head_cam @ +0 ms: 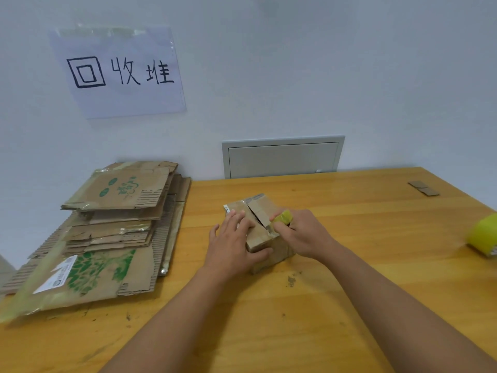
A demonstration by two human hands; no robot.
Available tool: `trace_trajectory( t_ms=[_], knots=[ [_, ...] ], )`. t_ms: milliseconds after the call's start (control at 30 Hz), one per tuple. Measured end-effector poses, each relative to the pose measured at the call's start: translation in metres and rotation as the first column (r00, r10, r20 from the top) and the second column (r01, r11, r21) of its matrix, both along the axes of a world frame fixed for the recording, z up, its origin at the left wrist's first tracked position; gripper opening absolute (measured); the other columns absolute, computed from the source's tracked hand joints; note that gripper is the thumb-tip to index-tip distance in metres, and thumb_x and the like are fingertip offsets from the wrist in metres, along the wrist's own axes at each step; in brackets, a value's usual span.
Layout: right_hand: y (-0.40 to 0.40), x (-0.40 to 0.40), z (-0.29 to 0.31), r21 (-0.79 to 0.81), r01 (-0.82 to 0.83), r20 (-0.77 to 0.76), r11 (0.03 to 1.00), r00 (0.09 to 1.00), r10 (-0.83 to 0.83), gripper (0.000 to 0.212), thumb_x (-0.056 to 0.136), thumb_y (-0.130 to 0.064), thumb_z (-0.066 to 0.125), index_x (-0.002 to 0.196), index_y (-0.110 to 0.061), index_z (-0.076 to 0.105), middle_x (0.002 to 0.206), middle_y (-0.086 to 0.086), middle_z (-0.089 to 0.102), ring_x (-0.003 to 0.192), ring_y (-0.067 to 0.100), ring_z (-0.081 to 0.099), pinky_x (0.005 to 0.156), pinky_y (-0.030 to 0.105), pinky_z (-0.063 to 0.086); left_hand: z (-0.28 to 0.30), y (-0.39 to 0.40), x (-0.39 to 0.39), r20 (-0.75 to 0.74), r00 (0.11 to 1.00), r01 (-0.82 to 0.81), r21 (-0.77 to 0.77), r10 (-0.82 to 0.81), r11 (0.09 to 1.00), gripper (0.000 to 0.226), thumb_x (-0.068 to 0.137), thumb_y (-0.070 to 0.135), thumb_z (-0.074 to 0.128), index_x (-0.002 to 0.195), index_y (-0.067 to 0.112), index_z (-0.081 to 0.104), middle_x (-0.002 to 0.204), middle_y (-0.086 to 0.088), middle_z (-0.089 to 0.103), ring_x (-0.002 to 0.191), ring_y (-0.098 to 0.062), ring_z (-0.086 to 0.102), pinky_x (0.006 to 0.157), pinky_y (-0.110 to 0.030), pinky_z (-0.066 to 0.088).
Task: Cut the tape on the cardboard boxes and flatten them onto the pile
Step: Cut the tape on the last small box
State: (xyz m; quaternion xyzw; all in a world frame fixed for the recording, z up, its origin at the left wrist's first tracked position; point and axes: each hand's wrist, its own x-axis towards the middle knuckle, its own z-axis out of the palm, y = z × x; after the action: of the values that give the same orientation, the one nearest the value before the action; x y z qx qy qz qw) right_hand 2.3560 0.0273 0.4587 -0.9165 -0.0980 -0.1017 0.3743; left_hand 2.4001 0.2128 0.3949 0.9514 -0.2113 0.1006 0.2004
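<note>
A small brown cardboard box (262, 208) stands on the wooden table (349, 265), its top seam split open along the middle. My left hand (234, 243) lies flat on the box's left flap, thumb wrapped around its near side. My right hand (304, 232) is closed around a yellow-green cutter (282, 218) whose tip rests at the near end of the seam. The pile of flattened cardboard (107, 224) lies to the left against the wall.
A yellow roll of tape (482, 234) sits at the right edge of the table. Two small cardboard scraps (423, 188) lie at the far right. A paper sign (121, 72) and a grey wall panel (282, 157) are on the wall behind.
</note>
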Motion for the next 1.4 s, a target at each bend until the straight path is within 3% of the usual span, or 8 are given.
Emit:
trace_trajectory(
  t_ms=[133, 267, 467, 600, 700, 900, 1133, 1400],
  knots=[
    [0.001, -0.008, -0.001, 0.005, 0.032, 0.031, 0.999, 0.999, -0.033, 0.046, 0.092, -0.010, 0.054, 0.059, -0.040, 0.045, 0.086, 0.010, 0.071, 0.068, 0.030, 0.058, 0.066, 0.046, 0.047, 0.001, 0.000, 0.000, 0.002, 1.000, 0.001, -0.004, -0.001, 1.000, 0.068, 0.074, 0.079, 0.054, 0.126, 0.037, 0.043, 0.159, 0.009, 0.022, 0.150, -0.010, 0.003, 0.119, -0.049, 0.011],
    [-0.005, -0.013, -0.009, -0.027, 0.033, 0.054, 0.999, 0.998, -0.032, 0.016, 0.094, -0.014, 0.058, 0.097, -0.023, 0.070, 0.060, -0.003, 0.061, 0.049, 0.011, 0.046, 0.055, 0.036, 0.039, 0.000, 0.000, 0.000, 0.001, 1.000, -0.003, 0.004, 0.003, 1.000, 0.070, 0.073, 0.081, 0.052, 0.128, 0.038, 0.041, 0.160, 0.009, 0.021, 0.150, -0.009, 0.002, 0.119, -0.048, 0.011],
    [-0.013, -0.023, -0.011, -0.129, -0.005, 0.122, 0.992, 0.992, 0.020, 0.020, 0.092, -0.014, 0.061, 0.110, -0.014, 0.071, 0.075, 0.008, 0.069, 0.066, 0.027, 0.057, 0.064, 0.041, 0.045, 0.001, -0.001, 0.001, -0.003, 1.000, -0.004, 0.002, 0.004, 1.000, 0.071, 0.073, 0.082, 0.051, 0.128, 0.038, 0.041, 0.160, 0.009, 0.021, 0.150, -0.009, 0.001, 0.120, -0.048, 0.010],
    [-0.019, -0.022, -0.006, 0.100, 0.033, 0.160, 0.994, 0.986, -0.049, 0.020, 0.082, -0.022, 0.053, 0.089, -0.026, 0.071, 0.058, 0.002, 0.063, 0.053, 0.023, 0.053, 0.053, 0.039, 0.044, 0.001, 0.000, 0.000, -0.013, 1.000, -0.001, 0.024, 0.002, 1.000, 0.072, 0.073, 0.083, 0.049, 0.129, 0.038, 0.041, 0.160, 0.009, 0.020, 0.150, -0.010, 0.001, 0.120, -0.048, 0.010],
    [-0.020, -0.016, -0.008, 0.239, 0.094, 0.230, 0.966, 0.962, -0.150, 0.024, 0.095, -0.027, 0.053, 0.112, -0.038, 0.065, 0.070, -0.007, 0.070, 0.063, 0.015, 0.064, 0.062, 0.035, 0.052, 0.001, -0.001, 0.000, 0.002, 1.000, -0.010, 0.031, 0.010, 0.999, 0.073, 0.072, 0.083, 0.047, 0.129, 0.038, 0.040, 0.160, 0.009, 0.021, 0.150, -0.010, 0.002, 0.119, -0.046, 0.010],
    [-0.007, 0.004, -0.033, -0.147, 0.113, 0.134, 0.983, 0.987, -0.093, 0.037, 0.106, -0.036, 0.039, 0.140, -0.031, 0.052, 0.127, -0.001, 0.066, 0.112, 0.022, 0.061, 0.086, 0.038, 0.050, 0.007, 0.000, -0.001, -0.041, 0.999, 0.027, 0.102, -0.023, 0.994, 0.082, 0.071, 0.089, 0.036, 0.144, 0.054, 0.021, 0.161, 0.006, 0.015, 0.149, -0.012, -0.001, 0.117, -0.048, 0.007],
    [-0.011, 0.010, -0.046, -0.242, 0.152, 0.219, 0.958, 0.971, -0.099, 0.034, 0.106, -0.041, 0.034, 0.137, -0.038, 0.046, 0.120, -0.006, 0.068, 0.104, 0.022, 0.063, 0.072, 0.040, 0.053, 0.036, 0.004, 0.014, -0.035, 0.976, 0.218, 0.157, -0.215, 0.963, 0.075, 0.083, 0.084, 0.005, 0.132, 0.048, 0.047, 0.154, 0.013, 0.029, 0.141, -0.013, 0.011, 0.113, -0.046, 0.008],
    [-0.015, 0.011, -0.050, -0.247, 0.138, 0.276, 0.959, 0.959, -0.067, 0.033, 0.106, -0.040, 0.034, 0.139, -0.043, 0.041, 0.113, -0.007, 0.069, 0.094, 0.022, 0.065, 0.065, 0.041, 0.054, 0.046, -0.015, 0.027, -0.008, 0.936, 0.353, 0.063, -0.353, 0.934, 0.042, 0.081, 0.058, 0.036, 0.097, 0.022, 0.051, 0.108, 0.009, 0.055, 0.109, -0.013, 0.043, 0.100, -0.037, 0.031]
  ],
)
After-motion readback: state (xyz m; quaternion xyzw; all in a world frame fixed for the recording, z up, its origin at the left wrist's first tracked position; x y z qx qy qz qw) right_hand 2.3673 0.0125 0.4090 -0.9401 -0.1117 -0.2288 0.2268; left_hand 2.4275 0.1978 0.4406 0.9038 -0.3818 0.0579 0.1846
